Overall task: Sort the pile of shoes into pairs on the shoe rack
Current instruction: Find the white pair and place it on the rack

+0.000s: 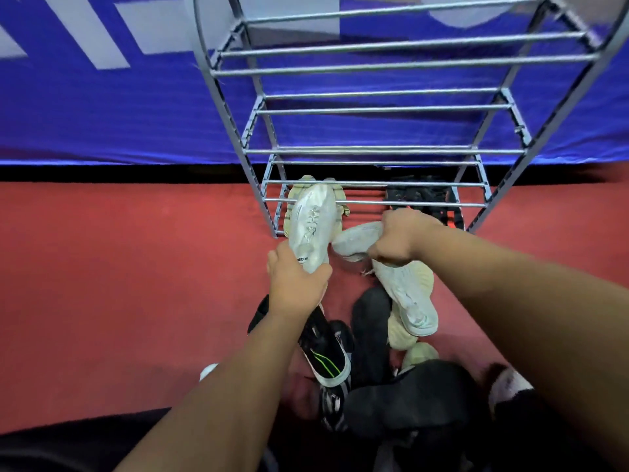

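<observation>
Just in front of the shoe rack (pixel 374 151), the left hand (pixel 297 284) grips a white shoe (pixel 313 226). The right hand (pixel 401 238) fingers squeeze another white shoe (pixel 357 238).

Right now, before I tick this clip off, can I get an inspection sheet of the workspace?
Surface: red carpeted floor, shoes lying on it.
Job's things: grey metal bar shoe rack; beige pair and black pair on its bottom shelf; upper shelves bare.
Held: white lace-up sneaker in left hand grip; second white sneaker in right hand grip.
Clutter: pile of black, white and cream shoes unsorted near the person.
Cables: nothing seen.
Surroundings: blue banner with white lettering behind the rack.
</observation>
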`<action>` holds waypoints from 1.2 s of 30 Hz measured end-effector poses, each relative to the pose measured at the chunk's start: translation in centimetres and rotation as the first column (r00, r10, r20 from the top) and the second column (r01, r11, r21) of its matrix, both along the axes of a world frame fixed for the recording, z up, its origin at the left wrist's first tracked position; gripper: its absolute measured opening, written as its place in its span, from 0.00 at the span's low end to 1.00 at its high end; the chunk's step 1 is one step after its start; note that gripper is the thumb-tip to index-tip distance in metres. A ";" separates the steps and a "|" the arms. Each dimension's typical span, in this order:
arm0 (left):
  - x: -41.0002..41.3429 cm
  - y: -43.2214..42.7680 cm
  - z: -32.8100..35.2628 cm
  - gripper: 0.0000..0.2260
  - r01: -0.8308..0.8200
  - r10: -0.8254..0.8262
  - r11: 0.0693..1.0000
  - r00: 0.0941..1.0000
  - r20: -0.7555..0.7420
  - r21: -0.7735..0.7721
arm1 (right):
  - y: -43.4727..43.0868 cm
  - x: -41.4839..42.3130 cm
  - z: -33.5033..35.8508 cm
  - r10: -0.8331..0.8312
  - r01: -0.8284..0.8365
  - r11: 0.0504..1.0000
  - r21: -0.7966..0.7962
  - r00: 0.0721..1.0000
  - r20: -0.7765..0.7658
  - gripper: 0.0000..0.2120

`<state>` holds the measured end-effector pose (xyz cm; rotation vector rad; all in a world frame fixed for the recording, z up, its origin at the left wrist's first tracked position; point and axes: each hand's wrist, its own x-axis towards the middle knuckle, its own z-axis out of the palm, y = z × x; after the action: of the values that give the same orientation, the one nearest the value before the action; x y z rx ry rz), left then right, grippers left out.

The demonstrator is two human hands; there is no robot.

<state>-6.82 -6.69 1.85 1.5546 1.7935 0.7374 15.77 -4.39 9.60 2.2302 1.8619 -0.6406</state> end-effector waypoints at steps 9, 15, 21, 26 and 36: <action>-1.5 6.9 3.3 0.26 -0.066 0.063 0.997 0.994 0.088 0.031 | 1.4 -0.9 0.2 -0.073 0.243 0.910 0.335 0.891 -0.447 0.24; 0.3 10.3 1.9 0.29 -0.122 0.123 0.992 0.986 0.117 -0.015 | 3.2 -1.9 -4.1 -0.258 0.465 0.814 0.347 0.826 -0.501 0.31; 0.5 13.9 -1.0 0.28 -0.127 0.132 0.991 0.984 0.124 -0.043 | 7.4 -2.1 -6.6 -0.381 0.582 0.752 0.311 0.767 -0.516 0.35; 0.6 17.4 -2.7 0.38 -0.142 0.144 0.990 0.985 0.092 -0.028 | 11.0 -2.7 -8.5 -0.361 0.593 0.745 0.305 0.744 -0.562 0.32; 1.2 21.6 -4.6 0.24 -0.092 0.087 0.992 0.995 0.058 0.081 | 16.9 -5.1 -10.1 -0.350 0.599 0.717 0.357 0.752 -0.559 0.33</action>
<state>-5.60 14.93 -2.73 1.5006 1.8225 0.9000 10.62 12.55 -0.53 3.2530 1.7677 -0.8925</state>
